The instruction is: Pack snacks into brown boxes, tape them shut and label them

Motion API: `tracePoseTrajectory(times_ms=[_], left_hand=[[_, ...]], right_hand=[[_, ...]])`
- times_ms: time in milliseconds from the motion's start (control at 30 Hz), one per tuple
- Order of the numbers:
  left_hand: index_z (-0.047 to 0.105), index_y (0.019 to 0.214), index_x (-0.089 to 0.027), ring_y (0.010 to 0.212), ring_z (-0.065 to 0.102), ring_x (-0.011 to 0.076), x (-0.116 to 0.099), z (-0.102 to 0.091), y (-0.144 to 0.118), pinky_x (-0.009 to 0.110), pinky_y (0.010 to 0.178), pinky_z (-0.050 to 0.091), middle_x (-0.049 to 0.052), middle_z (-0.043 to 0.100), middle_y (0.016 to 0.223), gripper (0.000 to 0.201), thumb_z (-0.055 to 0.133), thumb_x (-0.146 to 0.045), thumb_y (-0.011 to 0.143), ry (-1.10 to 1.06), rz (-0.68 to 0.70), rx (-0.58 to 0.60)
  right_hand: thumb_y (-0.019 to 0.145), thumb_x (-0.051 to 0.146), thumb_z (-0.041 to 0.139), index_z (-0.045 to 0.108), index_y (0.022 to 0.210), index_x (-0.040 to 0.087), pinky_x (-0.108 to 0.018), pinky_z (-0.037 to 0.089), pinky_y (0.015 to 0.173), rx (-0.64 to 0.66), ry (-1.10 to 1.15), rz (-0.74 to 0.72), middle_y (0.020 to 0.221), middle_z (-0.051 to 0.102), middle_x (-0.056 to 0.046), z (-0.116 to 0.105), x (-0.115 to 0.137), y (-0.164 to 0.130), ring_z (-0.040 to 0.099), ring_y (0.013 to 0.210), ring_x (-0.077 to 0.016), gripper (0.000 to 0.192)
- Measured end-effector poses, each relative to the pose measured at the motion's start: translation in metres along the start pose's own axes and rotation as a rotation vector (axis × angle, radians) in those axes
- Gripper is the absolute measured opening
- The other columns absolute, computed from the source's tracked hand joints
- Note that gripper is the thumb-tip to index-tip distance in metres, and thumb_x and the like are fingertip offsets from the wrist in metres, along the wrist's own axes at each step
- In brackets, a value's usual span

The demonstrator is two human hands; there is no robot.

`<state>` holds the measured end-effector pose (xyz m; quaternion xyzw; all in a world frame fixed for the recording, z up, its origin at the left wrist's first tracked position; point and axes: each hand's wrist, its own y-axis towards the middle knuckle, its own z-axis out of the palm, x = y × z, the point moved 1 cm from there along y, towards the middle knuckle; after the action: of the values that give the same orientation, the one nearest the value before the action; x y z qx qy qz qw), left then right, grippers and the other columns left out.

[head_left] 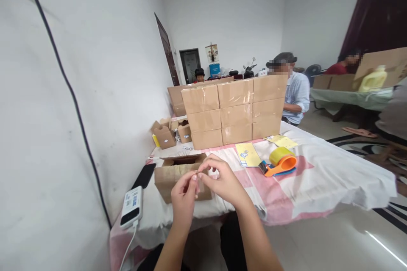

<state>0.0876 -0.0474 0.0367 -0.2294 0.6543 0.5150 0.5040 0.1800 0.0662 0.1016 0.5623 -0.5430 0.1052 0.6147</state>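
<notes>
**Fingertips meet over a small open carton**

A white-walled room, a table (318, 178) under pink-and-white cloth; at its left edge a power bank (132, 206) lies cabled; next, the left hand (183, 197) and right hand (222, 182) pinch fingertips together on something too small to tell, just in front of an open carton (173, 175), kept close for reach; rightward, stacked sealed boxes (235, 112) and an orange tape dispenser (281, 163).

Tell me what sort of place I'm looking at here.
Likely a small packing workroom: a stack of taped cardboard boxes on a cloth-covered table, an orange tape dispenser, and both hands meeting in front of an open carton.
</notes>
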Motion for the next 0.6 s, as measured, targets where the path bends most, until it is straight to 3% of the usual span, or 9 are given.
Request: tracePoseTrajectory(times_ms=[100,233,367,533,600], left_hand=[[0.071,0.101,-0.016,0.053,0.052,0.0126,0.000,-0.010,0.002,0.021,0.046,0.043,-0.001,0.056,0.060,0.042,0.065,-0.054,0.085,0.066,-0.041,0.015],[0.057,0.126,-0.017,0.055,0.060,0.0165,0.002,-0.032,0.012,0.027,0.049,0.051,0.001,0.066,0.070,0.064,0.066,-0.062,0.081,0.127,-0.156,-0.016],[0.056,0.112,-0.018,0.052,0.065,0.0165,-0.001,-0.057,0.016,0.027,0.052,0.049,0.002,0.068,0.075,0.051,0.054,-0.064,0.088,0.146,-0.119,-0.193],[0.062,0.095,-0.018,0.065,0.067,0.0180,0.014,-0.082,0.024,0.028,0.061,0.050,0.005,0.071,0.085,0.033,0.064,-0.050,0.087,0.254,-0.026,-0.186],[0.066,0.097,-0.019,0.081,0.068,0.0203,0.027,-0.093,0.036,0.032,0.074,0.052,0.008,0.072,0.098,0.026,0.064,-0.043,0.087,0.395,0.102,-0.293]], right_hand=[[0.087,0.011,0.058,0.062,0.081,0.020,-0.029,0.043,0.076,-0.007,-0.028,-0.027,0.090,0.057,-0.002,0.011,0.000,0.000,0.057,0.089,-0.0170,0.012],[0.089,0.009,0.053,0.057,0.082,0.021,-0.032,0.042,0.082,0.013,-0.093,-0.067,0.092,0.057,-0.003,0.024,0.000,-0.003,0.053,0.096,-0.0197,0.015],[0.091,0.011,0.053,0.057,0.083,0.022,-0.035,0.042,0.086,-0.004,-0.063,-0.097,0.092,0.057,-0.003,0.037,-0.001,-0.005,0.053,0.097,-0.0210,0.014],[0.097,0.022,0.053,0.057,0.088,0.023,-0.034,0.043,0.087,-0.275,0.193,-0.160,0.095,0.056,-0.004,0.030,-0.005,-0.001,0.055,0.096,-0.0202,0.009],[0.097,0.025,0.055,0.058,0.088,0.024,-0.034,0.043,0.089,-0.365,0.219,-0.182,0.097,0.056,-0.004,0.018,-0.008,0.002,0.055,0.098,-0.0200,0.009]])
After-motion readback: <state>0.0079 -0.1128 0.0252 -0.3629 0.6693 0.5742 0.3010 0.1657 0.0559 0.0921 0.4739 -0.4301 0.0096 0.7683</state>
